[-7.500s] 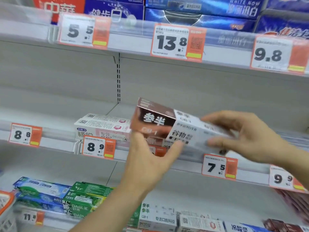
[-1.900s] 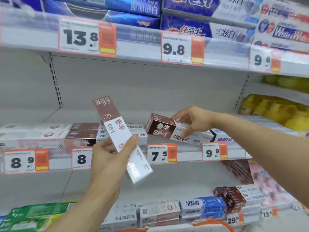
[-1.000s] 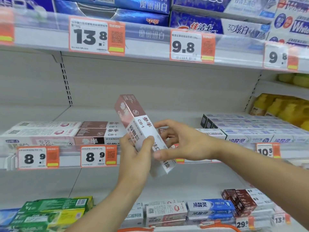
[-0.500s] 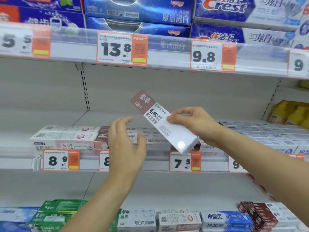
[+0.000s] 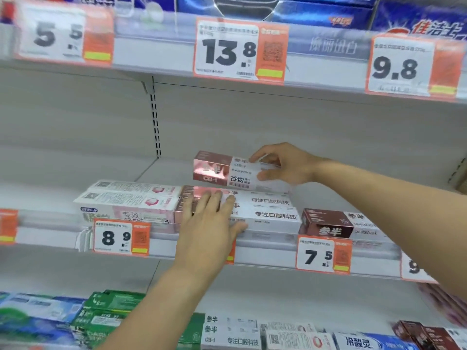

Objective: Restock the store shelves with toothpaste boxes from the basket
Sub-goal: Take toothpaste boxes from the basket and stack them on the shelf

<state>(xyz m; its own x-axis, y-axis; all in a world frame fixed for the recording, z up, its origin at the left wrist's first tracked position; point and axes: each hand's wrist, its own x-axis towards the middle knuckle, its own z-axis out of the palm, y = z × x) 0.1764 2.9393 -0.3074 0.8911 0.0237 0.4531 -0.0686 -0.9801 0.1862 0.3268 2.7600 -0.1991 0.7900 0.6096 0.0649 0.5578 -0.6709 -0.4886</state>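
Restock partly done: one CB-1 box is gripped by right hand above stacked boxes steadied under flat, open left hand; much shelf remains bare, basket unseen.

At the centre of the frame the right hand grips a brown-and-white toothpaste box by its white end, holding it level just above a stack of matching boxes on the middle shelf. The left hand lies flat, fingers straight, on the stack's brown end. An 8.9 price tag sits lower left, a 7.5 tag lower right.
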